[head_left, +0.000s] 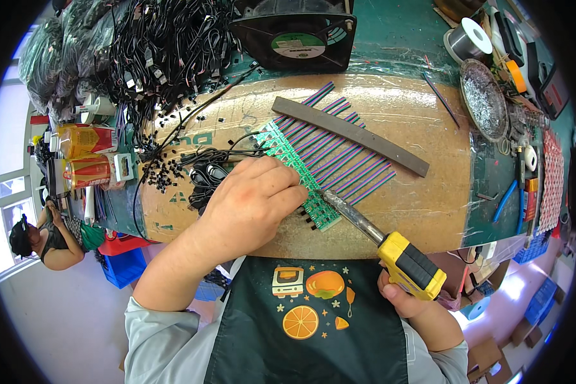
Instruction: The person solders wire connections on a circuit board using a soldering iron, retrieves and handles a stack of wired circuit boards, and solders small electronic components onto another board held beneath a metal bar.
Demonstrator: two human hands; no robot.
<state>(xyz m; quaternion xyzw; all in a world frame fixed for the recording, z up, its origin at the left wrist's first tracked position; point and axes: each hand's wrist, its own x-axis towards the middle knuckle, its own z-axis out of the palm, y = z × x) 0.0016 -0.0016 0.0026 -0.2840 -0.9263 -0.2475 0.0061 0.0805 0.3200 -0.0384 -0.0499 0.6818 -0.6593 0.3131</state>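
From here, the green circuit board [294, 162] mid-table [422, 217] looks light and stiff, best held by its edges; the left hand [253, 198] curls over it, hold hidden, the right hand [400, 296] firmly wrapping the soldering iron [411, 264]

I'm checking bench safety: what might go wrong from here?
If hot, the soldering iron could burn the left hand, which is close to its tip at the green circuit board strip. A slip of the right hand, holding the iron, might scorch the board. The multicoloured ribbon wires could shift if the grey-brown bar lying across them is nudged.
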